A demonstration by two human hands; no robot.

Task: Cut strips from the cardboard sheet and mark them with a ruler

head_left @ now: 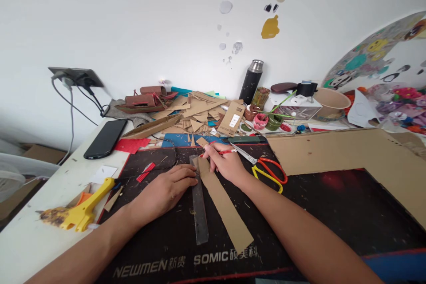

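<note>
A clear ruler (200,217) lies lengthwise on the black desk mat (140,239). My left hand (169,186) is closed at its left edge, fingertips pressing on it. Just right of the ruler, a long cardboard strip (226,206) slants toward me, its far end under the ruler's upper part. My right hand (226,162) is closed around a slim red pen (229,151) above that far end; the pen's tip is hard to make out. Beside my right wrist lie scissors (268,167) with one red and one yellow handle, blades partly spread.
A yellow glue gun (84,211) and a black phone (105,139) lie at left. Cardboard scraps (199,108) and a model boat (146,101) fill the back. Paint jars (260,120) and a black thermos (251,84) stand behind; a large cardboard sheet (306,151) covers the right.
</note>
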